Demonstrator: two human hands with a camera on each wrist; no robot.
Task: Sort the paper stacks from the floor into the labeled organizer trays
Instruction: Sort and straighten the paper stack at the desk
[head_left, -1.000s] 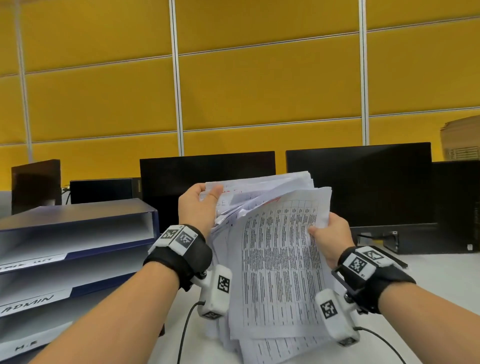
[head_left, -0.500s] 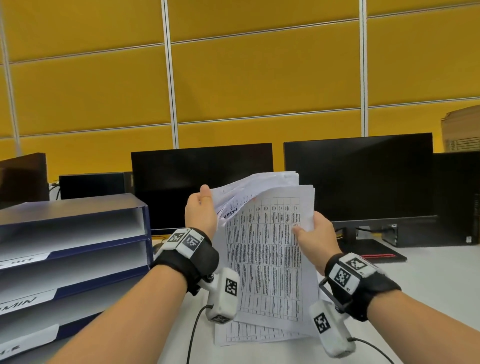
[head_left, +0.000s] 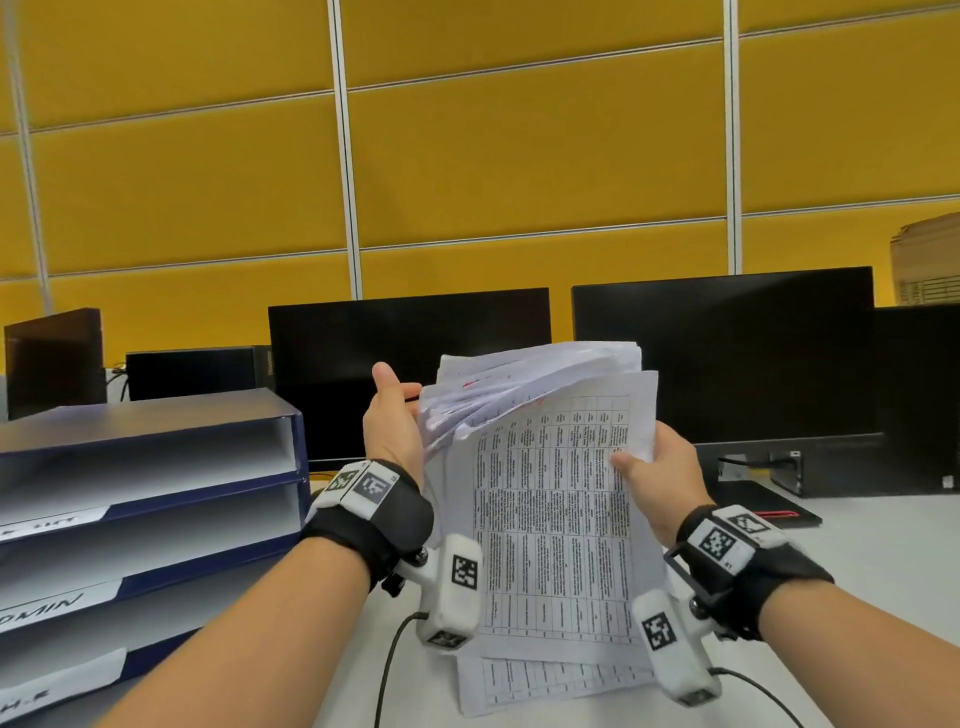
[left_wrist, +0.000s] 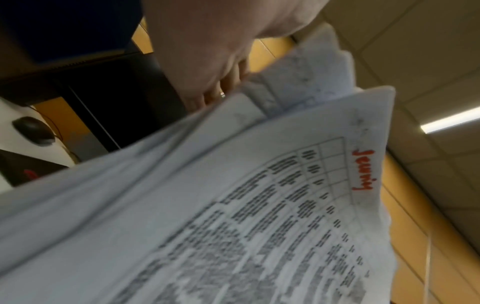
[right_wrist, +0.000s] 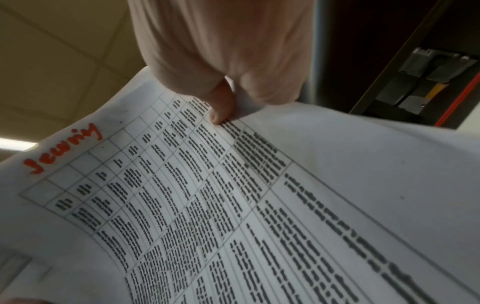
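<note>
Head view, left to right. Organizer trays (head_left: 156, 499): three open slots stacked, at left on the desk (head_left: 857, 571), openings facing right, toward the hands. Three labels on the slot fronts; the middle one appears to read ADMIN, the others are cut off. Left hand (head_left: 392, 426): fingers curled round the fanned upper left edge of the paper stack (head_left: 550, 519), thumb up. The stack is held upright between both hands, above the desk, long axis vertical, just right of the trays (left hand nearer them). Judgement: filing means a leftward carry and turning the sheets flat. Right hand (head_left: 654, 483): thumb pinches the front sheet's right edge. Wrist views show red handwriting at the corner of one sheet (not legible). One stack, two hands. Behind: two monitors (head_left: 722, 358) side by side.
</note>
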